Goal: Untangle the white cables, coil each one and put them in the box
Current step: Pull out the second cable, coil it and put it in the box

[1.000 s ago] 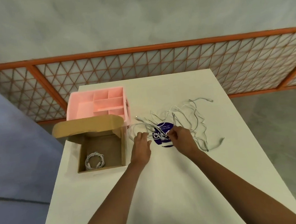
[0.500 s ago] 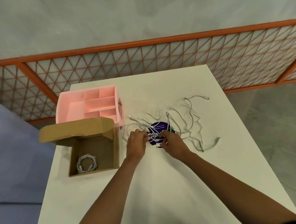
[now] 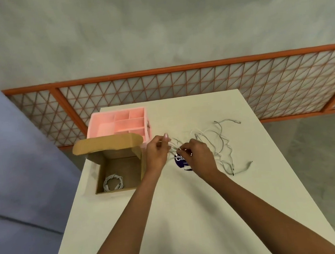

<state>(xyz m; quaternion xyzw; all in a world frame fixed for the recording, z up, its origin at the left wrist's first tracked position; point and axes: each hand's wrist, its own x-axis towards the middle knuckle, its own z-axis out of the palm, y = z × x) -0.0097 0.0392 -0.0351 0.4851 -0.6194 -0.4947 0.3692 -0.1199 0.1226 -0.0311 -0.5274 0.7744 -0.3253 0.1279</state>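
Left hand, raised, pinches one strand; right hand, just beside it, pinches another. White cables sprawl on the table, loose ends pointing right. One coiled cable lies in the box.

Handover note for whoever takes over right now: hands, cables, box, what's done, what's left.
Left hand: pinches a strand of the tangled white cables, which lie on the table.
Right hand: grips strands at the tangle's near-left edge, over a purple sticker.
Box: open, at the table's left edge, in front of a pink organizer.
Done: one coiled cable lies in the box.
Left: separate the tangle, coil each cable, box them.
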